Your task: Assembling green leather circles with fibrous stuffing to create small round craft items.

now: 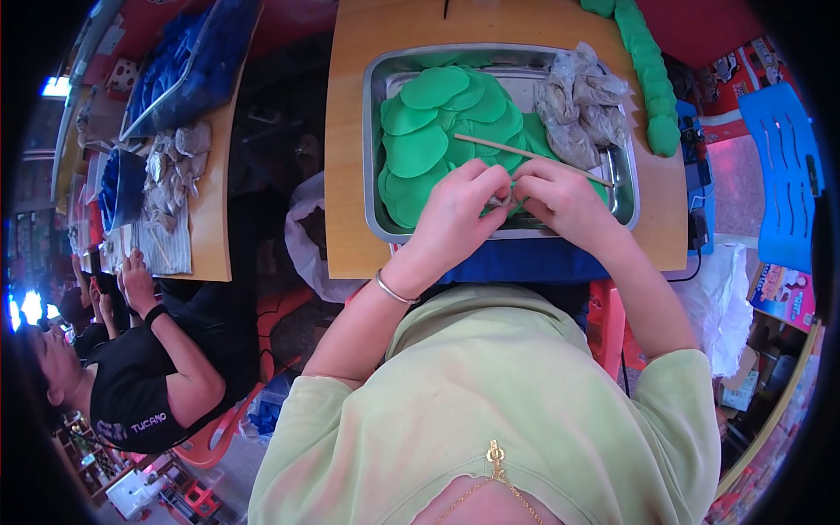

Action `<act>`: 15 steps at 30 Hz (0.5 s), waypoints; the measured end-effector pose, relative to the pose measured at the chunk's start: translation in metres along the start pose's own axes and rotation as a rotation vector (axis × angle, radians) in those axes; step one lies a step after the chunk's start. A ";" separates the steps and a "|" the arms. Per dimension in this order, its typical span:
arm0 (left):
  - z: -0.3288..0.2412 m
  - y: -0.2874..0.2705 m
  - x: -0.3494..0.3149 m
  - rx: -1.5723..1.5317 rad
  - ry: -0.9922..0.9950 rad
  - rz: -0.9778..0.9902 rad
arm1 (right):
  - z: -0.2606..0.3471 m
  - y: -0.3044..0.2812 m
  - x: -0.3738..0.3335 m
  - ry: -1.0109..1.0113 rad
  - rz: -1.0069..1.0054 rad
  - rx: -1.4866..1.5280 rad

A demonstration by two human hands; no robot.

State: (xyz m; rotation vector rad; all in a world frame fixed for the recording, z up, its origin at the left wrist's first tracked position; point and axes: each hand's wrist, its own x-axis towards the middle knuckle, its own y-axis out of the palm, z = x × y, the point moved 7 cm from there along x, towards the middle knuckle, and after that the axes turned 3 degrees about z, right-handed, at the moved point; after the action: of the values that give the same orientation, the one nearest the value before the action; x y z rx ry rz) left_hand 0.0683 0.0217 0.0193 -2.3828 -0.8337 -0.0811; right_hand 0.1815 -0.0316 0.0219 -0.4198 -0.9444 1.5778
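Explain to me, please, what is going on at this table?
The person's left grip and right grip meet over the near side of a metal tray, pinching a small greyish piece that is mostly hidden. In the tray, round green fabric-like discs are piled on the left, and greyish translucent bundles lie at the far right. A thin wooden stick slants over the tray. At the left, another person is at a separate table.

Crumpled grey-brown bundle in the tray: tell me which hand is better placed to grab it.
Probably the right hand: it is nearer the bundle, on the right side of the tray; the left hand would have to cross over. Both seem busy pinching a small piece.
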 end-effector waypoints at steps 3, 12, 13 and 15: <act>0.005 0.001 0.000 0.027 -0.055 -0.026 | 0.001 0.000 0.000 -0.039 0.003 -0.020; 0.000 -0.003 0.003 0.079 0.077 0.002 | 0.016 -0.009 -0.002 -0.151 -0.156 -0.298; -0.002 -0.005 0.003 0.067 0.102 -0.003 | 0.016 -0.009 -0.002 -0.152 -0.157 -0.298; -0.003 -0.008 0.002 0.056 0.127 -0.008 | 0.015 -0.010 -0.004 -0.124 -0.133 -0.325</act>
State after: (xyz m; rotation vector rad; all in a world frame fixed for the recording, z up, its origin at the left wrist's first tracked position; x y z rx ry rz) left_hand 0.0654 0.0259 0.0259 -2.2961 -0.7757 -0.2074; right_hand 0.1777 -0.0402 0.0375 -0.4779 -1.3054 1.3435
